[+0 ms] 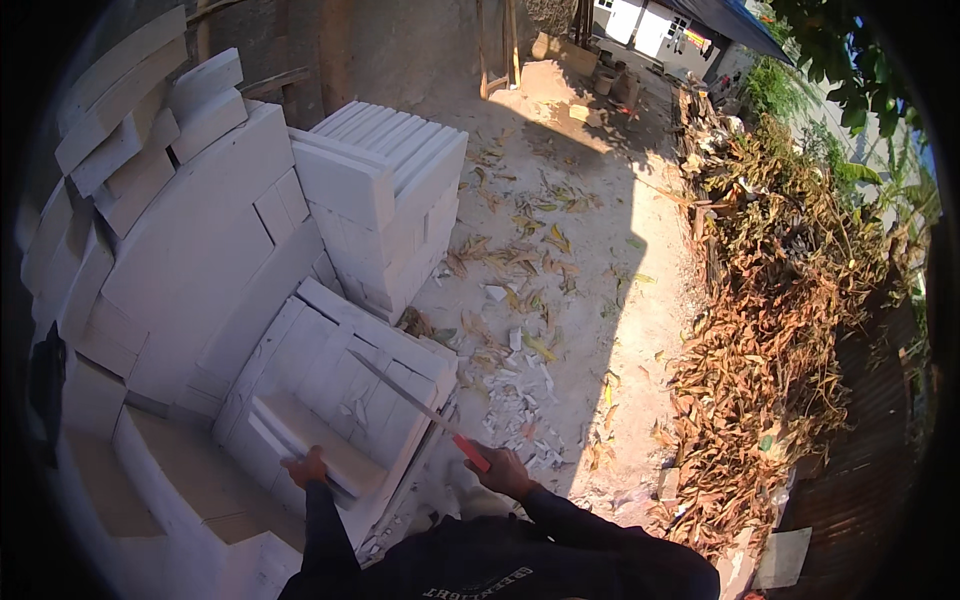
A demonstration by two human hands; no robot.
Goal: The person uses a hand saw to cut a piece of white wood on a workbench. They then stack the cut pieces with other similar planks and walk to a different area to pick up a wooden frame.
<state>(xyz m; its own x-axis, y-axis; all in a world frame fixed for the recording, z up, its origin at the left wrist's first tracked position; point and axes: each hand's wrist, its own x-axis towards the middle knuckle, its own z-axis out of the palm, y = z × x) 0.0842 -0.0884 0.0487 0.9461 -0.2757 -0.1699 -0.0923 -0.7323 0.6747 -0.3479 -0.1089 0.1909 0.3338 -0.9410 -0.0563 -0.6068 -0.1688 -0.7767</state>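
My right hand is wrapped round the red handle of what looks like a hand saw. Its long, narrow grey blade points away and to the left, over a low platform of white blocks; the teeth are too small to see. On the near part of that platform lies a loose white slab-like block, set at a slant. My left hand grips this block at its near left side, with some fingertips hidden. The blade is beyond the block and to its right. Small white offcuts rest on the platform.
Tall stacks of white blocks rise on the left, with another stack beyond the platform. White rubble and dry leaves litter the ground. A heap of brown leaves runs along the right, beside corrugated sheeting.
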